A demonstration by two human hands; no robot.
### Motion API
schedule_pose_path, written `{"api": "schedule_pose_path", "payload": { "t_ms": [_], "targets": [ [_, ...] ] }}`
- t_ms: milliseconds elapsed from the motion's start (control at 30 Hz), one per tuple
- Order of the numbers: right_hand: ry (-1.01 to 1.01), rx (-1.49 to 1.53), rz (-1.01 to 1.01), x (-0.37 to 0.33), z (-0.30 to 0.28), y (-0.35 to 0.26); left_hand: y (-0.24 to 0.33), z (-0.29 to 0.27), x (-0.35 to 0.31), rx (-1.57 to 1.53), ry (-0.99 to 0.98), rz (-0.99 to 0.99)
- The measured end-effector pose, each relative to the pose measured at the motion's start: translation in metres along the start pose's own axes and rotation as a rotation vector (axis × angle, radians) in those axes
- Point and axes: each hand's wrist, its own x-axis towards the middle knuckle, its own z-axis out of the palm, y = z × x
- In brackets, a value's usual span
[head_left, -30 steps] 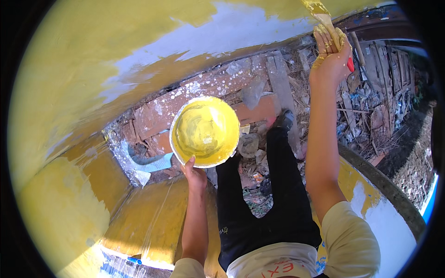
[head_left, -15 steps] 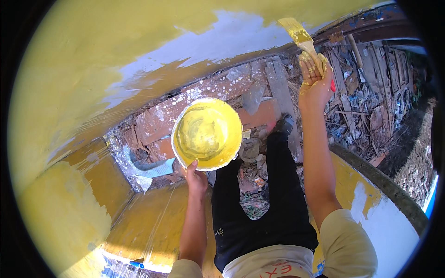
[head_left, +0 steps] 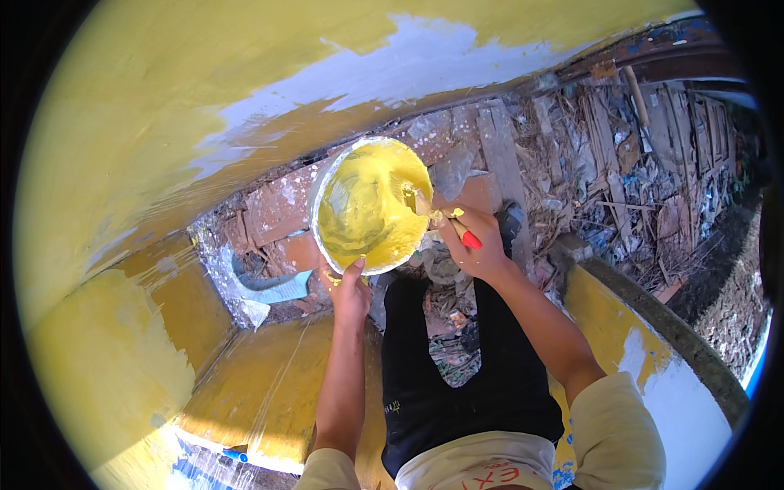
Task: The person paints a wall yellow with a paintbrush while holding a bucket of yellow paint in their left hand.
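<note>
My left hand (head_left: 349, 290) grips the near rim of a white bucket (head_left: 320, 214), thumb over the edge. Yellow paint (head_left: 359, 208) coats its inside, and the bucket leans toward the right. In my right hand (head_left: 474, 243) is a paintbrush (head_left: 468, 237) with a wooden handle and a red end. Its bristles are inside the bucket against the right inner wall, partly hidden by paint and shade. Yellow paint smears the fingers of both hands. Beyond the bucket stands a wall (head_left: 245, 65), yellow with a bare pale patch (head_left: 408, 61) low down.
Stained planks (head_left: 282, 204) and rubble cover the ground under the bucket. A light-blue curved piece (head_left: 278, 287) lies at the left. Low yellow walls (head_left: 253, 367) rise near me, one with a concrete edge (head_left: 665, 314) at the right. Wood scraps and litter (head_left: 621, 180) spread beyond.
My right hand has come down from the wall with the brush and put its bristles into the bucket. My left hand has tilted the bucket toward the right.
</note>
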Motion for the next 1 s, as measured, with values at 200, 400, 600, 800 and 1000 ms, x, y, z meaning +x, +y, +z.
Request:
{"api": "schedule_pose_path", "payload": {
  "t_ms": [200,400,600,800,1000],
  "targets": [
    [0.434,0.910,0.416,0.005,-0.007,0.028,-0.002,-0.006,-0.004,-0.035,0.056,-0.019],
    [0.843,0.887,0.348,0.109,-0.057,0.069,-0.008,-0.019,-0.011,-0.057,0.116,-0.039],
    [0.922,0.841,0.010,0.155,-0.102,0.003,-0.005,-0.045,-0.018,-0.013,0.156,-0.045],
    [0.911,0.872,0.302,0.130,-0.075,0.091,-0.008,-0.036,-0.023,0.051,0.125,-0.025],
    [0.834,0.947,0.343,0.178,-0.085,0.078,-0.009,-0.045,-0.025,0.012,0.133,-0.043]
  ]
}}
